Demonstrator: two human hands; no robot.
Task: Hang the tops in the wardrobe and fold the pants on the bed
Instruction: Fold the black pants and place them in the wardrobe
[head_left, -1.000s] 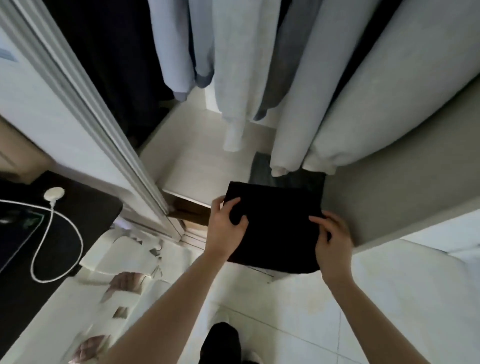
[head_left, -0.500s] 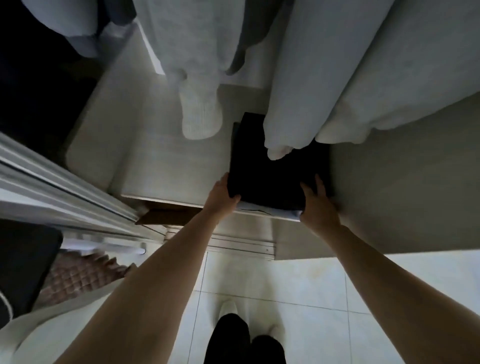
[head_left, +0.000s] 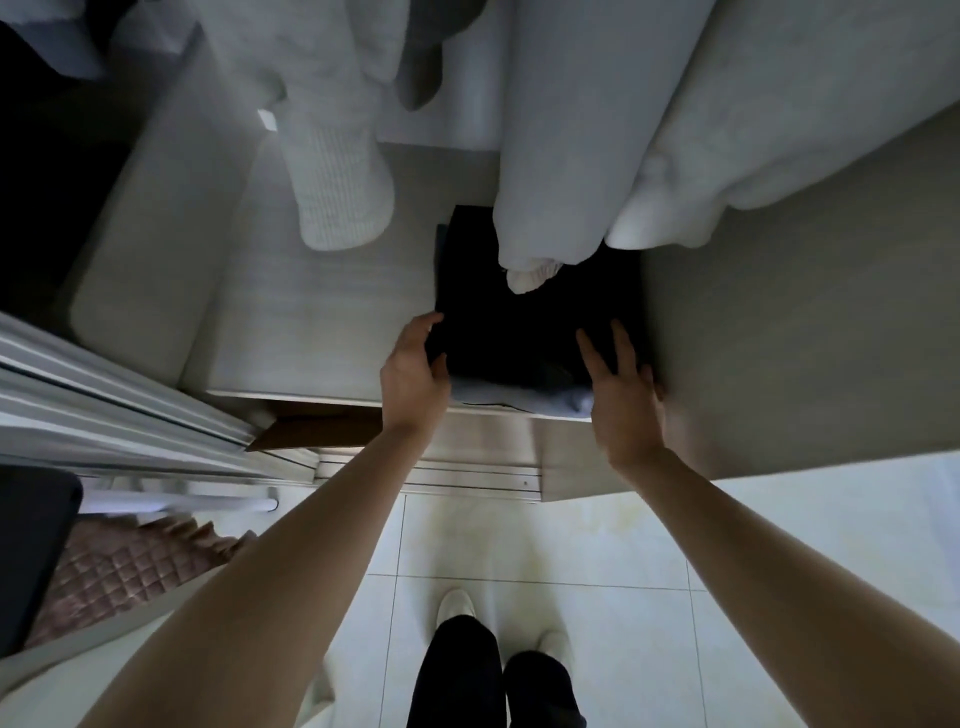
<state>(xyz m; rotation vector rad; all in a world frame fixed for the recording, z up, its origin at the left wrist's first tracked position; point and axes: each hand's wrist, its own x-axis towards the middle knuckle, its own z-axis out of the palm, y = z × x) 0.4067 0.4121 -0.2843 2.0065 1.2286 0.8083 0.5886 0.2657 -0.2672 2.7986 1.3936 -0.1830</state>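
Note:
Folded black pants (head_left: 519, 332) lie on the wardrobe shelf (head_left: 311, 322), stacked on a folded blue-grey garment (head_left: 519, 401) whose front edge shows beneath. My left hand (head_left: 413, 371) grips the pants' left edge, fingers over the top and thumb at the front. My right hand (head_left: 621, 387) rests on the right side of the pants with straight, spread fingers. Pale tops (head_left: 571, 130) and a white knit sleeve (head_left: 337, 182) hang above, and one cuff covers the back of the pants.
The wardrobe's grey side panel (head_left: 779, 338) stands right of the stack. A sliding door frame (head_left: 130, 395) runs along the left. A pink quilted bed cover (head_left: 119, 566) lies at lower left. White floor tiles (head_left: 519, 540) and my feet are below.
The black pants went from in front of the wardrobe onto the shelf, on the blue-grey garment. Both hands have since slid toward the front of the stack, and the right fingers have straightened.

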